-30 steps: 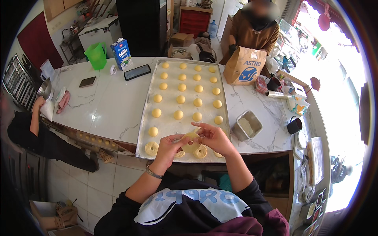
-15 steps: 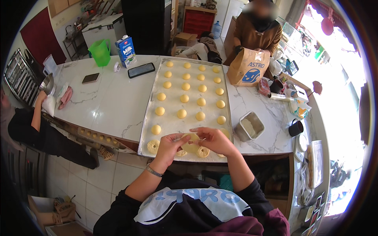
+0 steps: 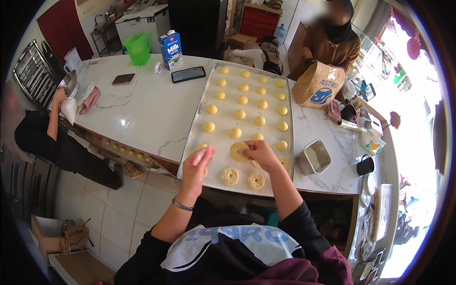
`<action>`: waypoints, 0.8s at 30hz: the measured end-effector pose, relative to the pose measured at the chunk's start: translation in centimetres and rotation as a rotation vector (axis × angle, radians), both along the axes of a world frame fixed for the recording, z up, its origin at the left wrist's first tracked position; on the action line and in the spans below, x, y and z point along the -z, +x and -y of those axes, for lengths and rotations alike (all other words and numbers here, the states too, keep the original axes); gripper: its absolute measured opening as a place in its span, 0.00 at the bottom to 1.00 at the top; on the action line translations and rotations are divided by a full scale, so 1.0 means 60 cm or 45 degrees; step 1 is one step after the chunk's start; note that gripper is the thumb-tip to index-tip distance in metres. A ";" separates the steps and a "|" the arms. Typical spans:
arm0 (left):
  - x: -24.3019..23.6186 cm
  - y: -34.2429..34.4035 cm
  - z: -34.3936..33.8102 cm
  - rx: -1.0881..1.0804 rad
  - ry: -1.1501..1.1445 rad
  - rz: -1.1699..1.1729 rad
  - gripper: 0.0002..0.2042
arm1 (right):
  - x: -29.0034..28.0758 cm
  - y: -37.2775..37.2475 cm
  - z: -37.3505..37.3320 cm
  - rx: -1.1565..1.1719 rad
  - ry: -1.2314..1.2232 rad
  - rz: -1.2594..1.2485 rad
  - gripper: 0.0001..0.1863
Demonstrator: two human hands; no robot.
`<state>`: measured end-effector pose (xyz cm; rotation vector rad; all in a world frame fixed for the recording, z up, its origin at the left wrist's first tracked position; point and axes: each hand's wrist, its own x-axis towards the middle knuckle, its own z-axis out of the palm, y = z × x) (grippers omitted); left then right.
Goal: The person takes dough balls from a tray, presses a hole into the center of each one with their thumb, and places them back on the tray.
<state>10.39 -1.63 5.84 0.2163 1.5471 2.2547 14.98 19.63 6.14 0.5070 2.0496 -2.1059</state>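
Note:
A long baking tray [image 3: 201,133] lies on the white marble counter, lined with rows of round yellow dough pieces [image 3: 240,114]. Along its near edge lie flattened dough rings [image 3: 230,176]. My right hand [image 3: 259,153] holds a flattened ring of dough [image 3: 237,151] by its rim, just above the tray's near part. My left hand [image 3: 198,164] hovers to the left of it with fingers apart, holding nothing, over a dough piece at the tray's near left.
A square metal tin of flour [image 3: 314,156] stands right of the tray. A brown paper bag [image 3: 317,86], a black cup [image 3: 365,166], a milk carton [image 3: 171,49], a green jug [image 3: 137,48] and two phones [image 3: 188,74] sit on the counter. One person stands behind it, another crouches at left.
Both hands held dough together at the tray's near edge. Now my left hand has let go and moved left, and my right hand holds a dough ring alone, a little farther in.

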 end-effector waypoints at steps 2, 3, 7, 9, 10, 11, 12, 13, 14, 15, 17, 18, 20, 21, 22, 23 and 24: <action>-0.002 -0.015 0.025 -0.094 0.066 0.179 0.14 | 0.039 -0.022 -0.021 0.120 0.028 -0.047 0.16; 0.007 -0.019 0.037 -0.137 0.089 0.173 0.13 | 0.053 -0.033 -0.019 0.111 0.051 -0.038 0.17; 0.026 -0.017 0.044 -0.149 0.087 0.229 0.14 | 0.081 -0.049 -0.008 -0.080 0.348 -0.045 0.18; 0.030 -0.012 0.039 -0.120 0.074 0.238 0.13 | 0.061 -0.036 -0.004 0.070 1.010 -0.153 0.18; 0.033 -0.013 0.042 -0.129 0.069 0.244 0.13 | 0.046 -0.028 -0.008 0.177 1.030 -0.244 0.18; 0.035 -0.014 0.045 -0.140 0.048 0.235 0.13 | 0.027 -0.012 -0.023 0.286 1.049 -0.334 0.17; 0.037 -0.013 0.047 -0.142 0.032 0.222 0.12 | -0.006 0.012 -0.042 0.398 1.134 -0.364 0.16; 0.045 -0.012 0.051 -0.141 0.032 0.223 0.12 | -0.040 0.037 -0.070 0.469 1.243 -0.238 0.16; 0.058 -0.012 0.058 -0.167 0.035 0.213 0.12 | -0.075 0.063 -0.094 0.617 1.330 -0.103 0.15; 0.067 -0.011 0.061 -0.181 0.039 0.206 0.12 | -0.101 0.095 -0.124 0.719 1.419 -0.116 0.14; 0.072 -0.010 0.051 -0.152 0.027 0.228 0.12 | -0.103 0.170 -0.213 0.766 1.650 -0.006 0.08; 0.073 -0.009 0.043 -0.138 0.014 0.244 0.12 | -0.087 0.204 -0.259 0.691 1.683 0.216 0.07; 0.067 -0.008 0.018 -0.062 0.019 0.282 0.11 | -0.042 0.242 -0.312 0.324 1.595 0.395 0.07; 0.061 -0.008 0.009 -0.021 0.026 0.303 0.11 | -0.019 0.240 -0.311 0.328 1.586 0.410 0.07; 0.054 -0.009 -0.001 -0.012 0.025 0.305 0.11 | -0.003 0.229 -0.303 0.197 1.651 0.421 0.07; 0.048 -0.009 -0.010 0.013 0.050 0.324 0.11 | 0.006 0.225 -0.297 0.066 1.712 0.432 0.08; 0.044 -0.010 -0.014 0.034 0.076 0.342 0.11 | 0.008 0.224 -0.292 0.071 1.712 0.437 0.08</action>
